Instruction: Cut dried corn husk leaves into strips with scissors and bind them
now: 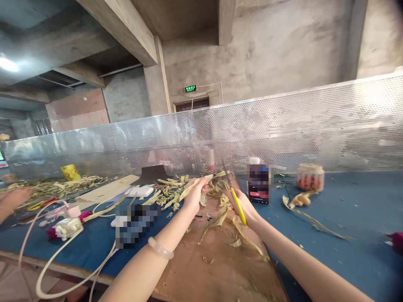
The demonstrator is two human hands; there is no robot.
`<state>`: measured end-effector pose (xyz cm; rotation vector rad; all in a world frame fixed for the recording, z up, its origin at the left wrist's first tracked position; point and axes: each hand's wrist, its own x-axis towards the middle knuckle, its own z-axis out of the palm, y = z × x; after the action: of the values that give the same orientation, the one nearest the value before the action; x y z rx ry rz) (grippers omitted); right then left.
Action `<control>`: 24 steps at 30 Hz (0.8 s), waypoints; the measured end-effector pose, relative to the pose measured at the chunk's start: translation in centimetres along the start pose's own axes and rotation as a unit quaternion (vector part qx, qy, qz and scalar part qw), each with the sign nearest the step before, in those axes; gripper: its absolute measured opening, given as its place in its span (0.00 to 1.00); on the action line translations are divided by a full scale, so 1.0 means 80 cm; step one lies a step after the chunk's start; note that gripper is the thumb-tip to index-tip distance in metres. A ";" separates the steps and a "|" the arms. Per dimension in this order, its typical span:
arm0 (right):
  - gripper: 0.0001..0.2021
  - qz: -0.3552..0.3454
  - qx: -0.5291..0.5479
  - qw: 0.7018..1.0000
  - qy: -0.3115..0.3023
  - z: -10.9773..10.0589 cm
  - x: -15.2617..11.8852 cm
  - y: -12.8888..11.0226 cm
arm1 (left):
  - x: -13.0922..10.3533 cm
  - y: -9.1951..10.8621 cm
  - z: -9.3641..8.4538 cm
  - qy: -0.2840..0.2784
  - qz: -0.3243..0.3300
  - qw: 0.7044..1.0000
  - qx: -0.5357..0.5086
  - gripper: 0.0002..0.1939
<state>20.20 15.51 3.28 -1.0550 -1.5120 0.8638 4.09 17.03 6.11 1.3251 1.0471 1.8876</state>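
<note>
My left hand point(192, 198), wearing a pale bangle on its wrist, is closed on a dried leaf strip point(188, 189). Close by on the right, my right hand point(244, 206) grips yellow-handled scissors point(238, 206), their thin dark blades pointing up and away. A gap separates the two hands. Beneath them lies a brown board point(201, 260) strewn with curled dried leaves point(217, 220) and small scraps. More dried plant pieces point(171, 191) are heaped just left of my left hand. The fingers of my right hand are partly hidden behind the handle.
A phone point(258, 188) stands right of my hands, near a lidded jar point(310, 178). Leftward lie a white cable point(42, 268), a glass bottle point(69, 228) and a yellow cup point(70, 172). Another person's hand point(14, 200) is at the far left. Perforated metal panels point(189, 130) border the back.
</note>
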 end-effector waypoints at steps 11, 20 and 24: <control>0.11 -0.037 -0.144 0.988 -0.043 0.018 -0.013 -0.005 | -0.020 0.033 0.008 0.093 0.156 0.980 0.077 0.14; 0.11 -0.019 -0.136 0.989 -0.052 0.022 -0.025 -0.012 | -0.028 0.023 0.015 0.083 0.161 0.977 0.113 0.14; 0.11 -0.011 -0.127 0.990 -0.057 0.024 -0.027 -0.010 | -0.028 0.019 0.015 0.078 0.161 0.978 0.112 0.14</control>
<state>18.30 13.24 2.96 -1.1861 -1.7606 0.7393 5.90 14.69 6.60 1.5722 1.2127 2.1911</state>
